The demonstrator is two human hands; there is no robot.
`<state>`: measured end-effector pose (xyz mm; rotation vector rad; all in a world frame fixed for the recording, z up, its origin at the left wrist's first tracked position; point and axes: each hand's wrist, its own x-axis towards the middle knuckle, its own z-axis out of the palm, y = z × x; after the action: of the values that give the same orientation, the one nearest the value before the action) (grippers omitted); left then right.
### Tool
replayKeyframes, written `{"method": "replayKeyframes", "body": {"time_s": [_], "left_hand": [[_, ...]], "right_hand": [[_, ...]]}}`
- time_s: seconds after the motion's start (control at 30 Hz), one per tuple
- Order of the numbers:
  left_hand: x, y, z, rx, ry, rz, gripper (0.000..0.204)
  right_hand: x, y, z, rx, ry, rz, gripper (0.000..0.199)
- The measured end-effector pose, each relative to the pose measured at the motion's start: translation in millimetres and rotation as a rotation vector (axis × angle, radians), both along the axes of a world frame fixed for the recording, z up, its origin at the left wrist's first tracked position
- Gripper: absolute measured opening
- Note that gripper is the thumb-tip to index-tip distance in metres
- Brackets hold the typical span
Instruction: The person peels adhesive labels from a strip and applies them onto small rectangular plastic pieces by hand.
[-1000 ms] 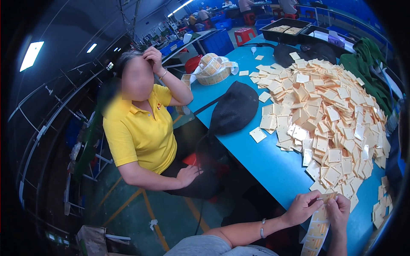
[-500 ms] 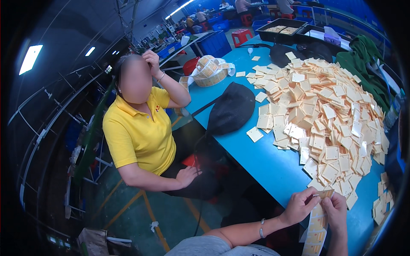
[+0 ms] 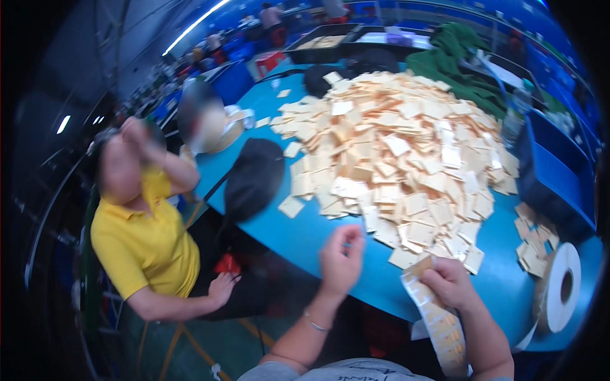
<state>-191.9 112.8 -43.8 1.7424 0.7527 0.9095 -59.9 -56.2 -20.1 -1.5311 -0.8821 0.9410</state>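
My right hand point(image 3: 450, 283) is closed on the upper end of a strip of labels point(image 3: 448, 340), which hangs down towards my lap. In front of my body, apart from the strip, my left hand point(image 3: 342, 259) is raised over the near table edge. Its thumb and fingers are pressed together and slightly blurred; whatever they hold, if anything, does not show. Just beyond both hands spreads a large heap of thin cream square plates point(image 3: 406, 165) with small holes, lying loose on top of one another.
A blue table point(image 3: 254, 222) carries the heap. To the right stand a label roll point(image 3: 560, 289), a few loose plates point(image 3: 532, 241) and a blue bin point(image 3: 559, 171). A black cloth bag point(image 3: 254, 181) lies left. Beside the table sits a person in a yellow shirt point(image 3: 146, 235). Green cloth point(image 3: 451, 63) lies behind.
My left hand has left the strip and moved away to the left, while my right hand keeps hold of it. The view has swung right, bringing the label roll and blue bin into sight.
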Motion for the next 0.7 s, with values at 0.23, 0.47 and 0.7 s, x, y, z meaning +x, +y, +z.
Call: {"method": "replayKeyframes", "body": {"time_s": [0.23,0.47,0.7], "left_hand": [[46.3,25.1,17.0,0.649,0.282,-0.062,0.031],[41.2,17.8,5.3,0.710,0.536,-0.174,0.036],[41.4,24.7,9.8,0.594,0.453,-0.144,0.027]], "right_hand": [[9.7,-15.1,-17.7,0.014,0.108,-0.014,0.017],[10.9,-15.9,-17.5,0.032,0.077,0.001,0.018],[14.1,-14.0,-9.7,0.005,0.083,0.055,0.015]]}}
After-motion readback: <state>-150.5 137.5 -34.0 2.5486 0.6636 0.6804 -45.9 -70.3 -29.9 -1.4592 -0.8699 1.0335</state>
